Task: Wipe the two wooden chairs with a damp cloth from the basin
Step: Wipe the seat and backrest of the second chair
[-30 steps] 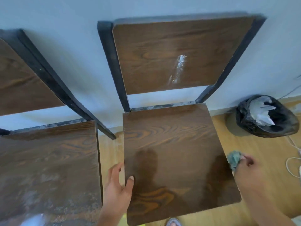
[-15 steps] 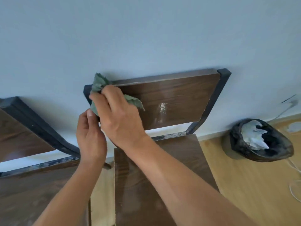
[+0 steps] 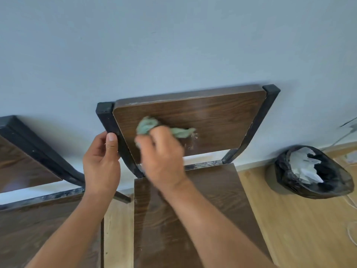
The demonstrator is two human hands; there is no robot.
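Note:
Two dark wooden chairs with black metal frames stand against a pale blue wall. The right chair's backrest [image 3: 218, 120] is in the middle of the view, its seat [image 3: 218, 194] below it. My right hand [image 3: 162, 157] is shut on a bunched green cloth [image 3: 148, 127] and presses it against the backrest's lower left part, beside a white smear [image 3: 194, 138]. My left hand [image 3: 101, 165] grips the black left upright of that backrest [image 3: 107, 120]. The left chair [image 3: 21, 163] shows at the left edge, its seat dusty. No basin is in view.
A round bin lined with a black bag [image 3: 313, 171], holding white crumpled paper, stands on the wooden floor [image 3: 301, 229] to the right of the chair. A white cord [image 3: 350, 235] lies at the far right edge. A narrow floor gap separates the two chairs.
My right hand has carried the cloth from the seat's right edge up to the backrest's top left corner, then down onto its face. My left hand left the seat and took the left upright.

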